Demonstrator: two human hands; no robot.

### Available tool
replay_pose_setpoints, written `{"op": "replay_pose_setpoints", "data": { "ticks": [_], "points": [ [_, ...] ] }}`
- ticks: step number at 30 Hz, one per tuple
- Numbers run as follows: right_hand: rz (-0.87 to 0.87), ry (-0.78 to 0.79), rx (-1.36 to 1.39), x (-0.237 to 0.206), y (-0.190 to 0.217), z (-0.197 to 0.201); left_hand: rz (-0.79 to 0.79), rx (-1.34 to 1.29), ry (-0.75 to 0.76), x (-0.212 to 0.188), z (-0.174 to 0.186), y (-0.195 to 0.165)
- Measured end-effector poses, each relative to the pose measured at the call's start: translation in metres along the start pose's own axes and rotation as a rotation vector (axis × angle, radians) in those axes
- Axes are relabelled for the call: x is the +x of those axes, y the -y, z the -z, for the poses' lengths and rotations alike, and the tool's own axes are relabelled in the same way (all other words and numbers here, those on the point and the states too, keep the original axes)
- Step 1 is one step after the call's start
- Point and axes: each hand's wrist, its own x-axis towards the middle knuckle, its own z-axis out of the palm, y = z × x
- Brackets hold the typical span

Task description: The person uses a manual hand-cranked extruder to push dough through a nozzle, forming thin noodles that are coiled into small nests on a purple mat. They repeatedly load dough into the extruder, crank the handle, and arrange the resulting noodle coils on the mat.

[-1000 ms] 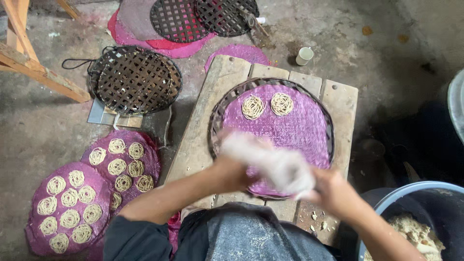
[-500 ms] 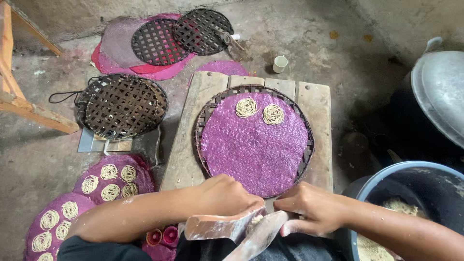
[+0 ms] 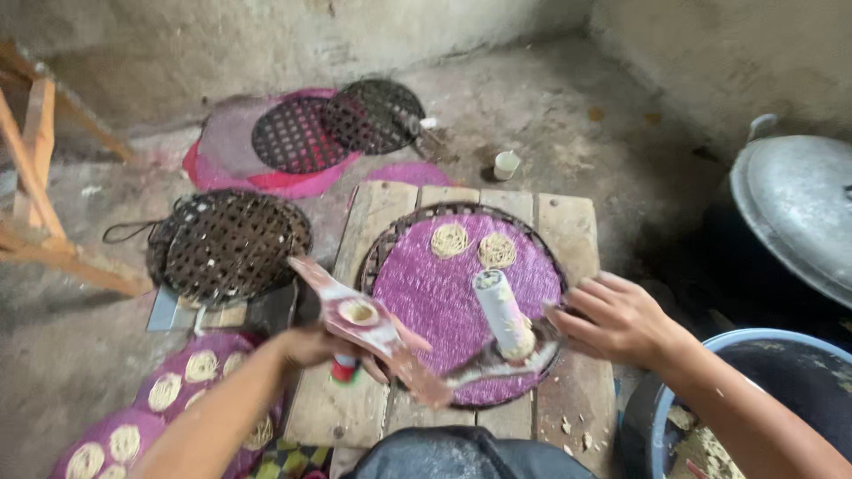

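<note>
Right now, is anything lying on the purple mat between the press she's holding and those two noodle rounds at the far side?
No. The press is over the near part of the purple mat; the cloth between it and the two noodle rounds looks bare.
</note>
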Motion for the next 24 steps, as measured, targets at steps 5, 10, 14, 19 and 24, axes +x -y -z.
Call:
{"op": "replay_pose_setpoints", "data": {
  "ticks": [5,10,14,19,24],
  "points": [
    [-0.049,-0.066,-0.216,0.027,-0.031,-0.015,-0.073,-0.298,-0.042,0.079,-0.014,0.089],
    [-0.535,-0.212,-0.126,0.010,-0.009,-0.016,0.200,0.268,-0.492,0.133,0.004,0.147],
    [-0.856,-0.275,0.029,-0.075,0.016,0.007,-0.013,-0.130,-0.657,0.151,0.017,0.161],
    [-1.443,-0.055,0.124,-0.220,0.065,0.045,0.074,0.137,-0.829,0.179,0.007,0.143],
    [-1.588,0.321,0.115,-0.335,0.126,0.015,-0.044,0.250,-0.588,0.217,-0.042,0.114]
  ]
}}
